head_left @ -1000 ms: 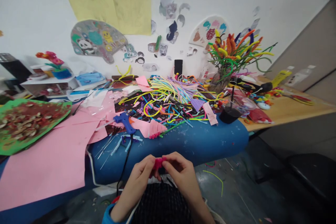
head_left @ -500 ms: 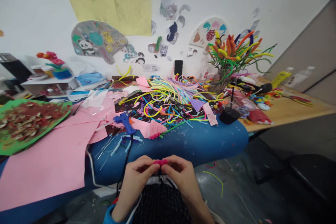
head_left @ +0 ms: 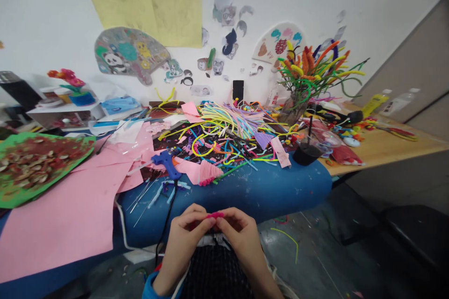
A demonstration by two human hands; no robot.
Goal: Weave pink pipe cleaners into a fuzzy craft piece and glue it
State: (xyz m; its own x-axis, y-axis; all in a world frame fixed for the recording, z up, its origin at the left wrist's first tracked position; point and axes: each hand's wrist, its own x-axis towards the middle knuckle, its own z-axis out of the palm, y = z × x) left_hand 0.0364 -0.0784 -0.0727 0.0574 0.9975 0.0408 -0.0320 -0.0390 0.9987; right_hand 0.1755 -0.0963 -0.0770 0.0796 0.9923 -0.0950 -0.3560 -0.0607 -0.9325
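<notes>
Between my two hands is a small, fuzzy bright-pink pipe cleaner [head_left: 215, 215], held just in front of the table's edge. My left hand [head_left: 186, 231] pinches its left end with thumb and forefinger. The right end is pinched the same way by my right hand [head_left: 240, 231], and the thumbs nearly touch. Most of the pink piece is covered by the fingertips, so its full shape is hidden. Beyond the hands lie a blue glue gun [head_left: 168, 163] and a pink paper cone [head_left: 206, 173] with a fuzzy pink edge.
A heap of coloured pipe cleaners [head_left: 231, 119] covers the middle of the table. Pink paper sheets [head_left: 70, 215] and a green sheet with shavings [head_left: 38, 168] lie left. A cup of dark drink [head_left: 307, 154] stands right, near a vase of pipe-cleaner flowers [head_left: 294, 107].
Both hands stay pinched on the pink pipe cleaner, which has risen very slightly and shows a little more above the thumbs. The things on the table have not moved.
</notes>
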